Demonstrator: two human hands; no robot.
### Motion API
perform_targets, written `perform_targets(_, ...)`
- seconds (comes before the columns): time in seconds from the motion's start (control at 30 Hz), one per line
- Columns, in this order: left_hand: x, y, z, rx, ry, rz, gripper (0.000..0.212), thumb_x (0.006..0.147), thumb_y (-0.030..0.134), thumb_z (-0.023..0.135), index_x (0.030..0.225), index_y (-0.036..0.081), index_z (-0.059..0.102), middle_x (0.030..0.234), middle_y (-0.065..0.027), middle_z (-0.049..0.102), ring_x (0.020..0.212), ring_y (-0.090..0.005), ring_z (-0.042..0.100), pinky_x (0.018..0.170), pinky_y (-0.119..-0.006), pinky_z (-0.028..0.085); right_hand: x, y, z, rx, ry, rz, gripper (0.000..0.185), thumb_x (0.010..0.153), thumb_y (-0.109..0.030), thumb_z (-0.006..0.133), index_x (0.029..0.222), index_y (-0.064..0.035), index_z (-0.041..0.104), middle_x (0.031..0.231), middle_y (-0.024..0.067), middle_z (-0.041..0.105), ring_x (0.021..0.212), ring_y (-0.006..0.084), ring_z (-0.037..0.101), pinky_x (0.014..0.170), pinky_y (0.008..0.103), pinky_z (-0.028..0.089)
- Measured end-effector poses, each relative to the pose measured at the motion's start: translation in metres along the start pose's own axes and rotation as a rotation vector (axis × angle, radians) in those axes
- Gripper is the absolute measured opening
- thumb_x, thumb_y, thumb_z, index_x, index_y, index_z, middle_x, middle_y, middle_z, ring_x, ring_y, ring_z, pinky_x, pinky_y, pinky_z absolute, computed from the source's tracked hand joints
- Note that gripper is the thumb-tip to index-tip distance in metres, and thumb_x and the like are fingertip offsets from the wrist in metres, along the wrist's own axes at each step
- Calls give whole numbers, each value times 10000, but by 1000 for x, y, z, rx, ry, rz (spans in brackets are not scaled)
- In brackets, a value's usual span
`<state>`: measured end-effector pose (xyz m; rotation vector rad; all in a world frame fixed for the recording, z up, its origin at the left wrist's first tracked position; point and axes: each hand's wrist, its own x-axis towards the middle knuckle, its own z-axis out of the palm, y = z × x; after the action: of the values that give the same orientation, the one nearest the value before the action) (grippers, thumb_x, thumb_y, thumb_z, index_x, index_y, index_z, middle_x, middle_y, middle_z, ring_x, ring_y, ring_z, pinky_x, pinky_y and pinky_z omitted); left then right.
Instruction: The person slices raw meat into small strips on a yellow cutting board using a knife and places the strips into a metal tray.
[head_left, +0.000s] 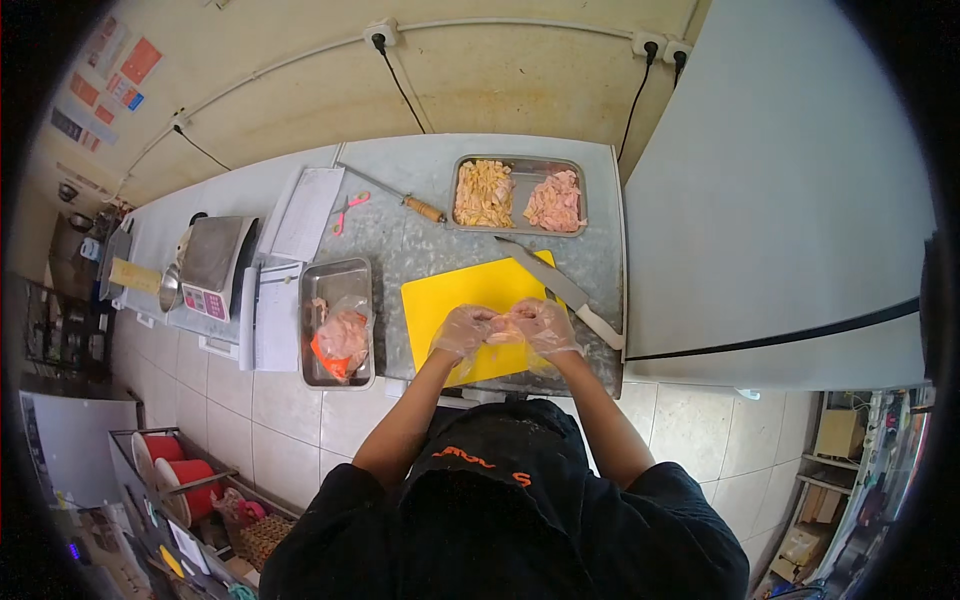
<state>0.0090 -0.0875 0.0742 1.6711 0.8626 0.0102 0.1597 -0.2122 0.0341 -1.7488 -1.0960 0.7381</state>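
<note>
Both hands wear clear plastic gloves. My left hand (461, 330) and my right hand (541, 324) pinch a piece of pale pink raw meat (505, 330) between them, over the yellow cutting board (431, 307). To the right, a large knife (555, 279) with a white handle lies across the board's corner and the metal tabletop. Behind the board, a steel tray (525, 231) holds a heap of yellowish cut pieces (482, 193) and a heap of pink raw meat pieces (556, 201). At the left, another steel tray (335, 277) contains raw meat in a plastic bag (345, 335).
A sharpening steel (390, 192) with a wooden handle and pink scissors (347, 211) lie at the back. Papers (307, 214) and a weighing scale (214, 259) occupy the left side. A tall grey cabinet or refrigerator (765, 202) borders the table's right edge.
</note>
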Motion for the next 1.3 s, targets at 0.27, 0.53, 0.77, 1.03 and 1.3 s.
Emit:
perform_targets(0.27,43,5,2,-21,37,32,184,910,104,615,1042,12,705,907,-107,719,730,-136,660,666,-279,541,-7,56,-3,-441,461,118,159,810,-111,623,955,-45,632,908,158,650,843,329,655,741,428,507)
perform_targets(0.53,68,42,13,-100,-331,305,464,888,28,593,1344,88,531,989,-120,671,810,-178,659,755,-322,538,-36,59,-76,-777,273,369,260,839,-111,536,1089,-80,602,1010,207,619,963,420,613,825,504,496)
perform_targets(0.77,117,-63,2,56,-31,94,472,832,84,661,1294,77,565,1033,-131,670,940,-257,647,851,-351,513,-45,1,-71,-632,100,422,241,866,-174,523,1062,-86,633,932,221,668,918,423,642,800,519,497)
perform_targets(1.03,77,-45,-13,442,197,603,317,796,160,689,1104,93,655,926,-159,655,863,-356,629,769,-447,499,-96,40,-1,-200,68,356,545,952,-531,465,874,-28,659,785,218,658,769,362,646,688,462,461)
perform_targets(1.3,78,-57,-5,536,40,739,180,838,225,652,972,124,716,901,-127,640,865,-330,611,713,-439,487,-44,-7,39,-146,9,808,777,957,-656,307,809,10,679,771,226,667,807,380,661,743,459,480)
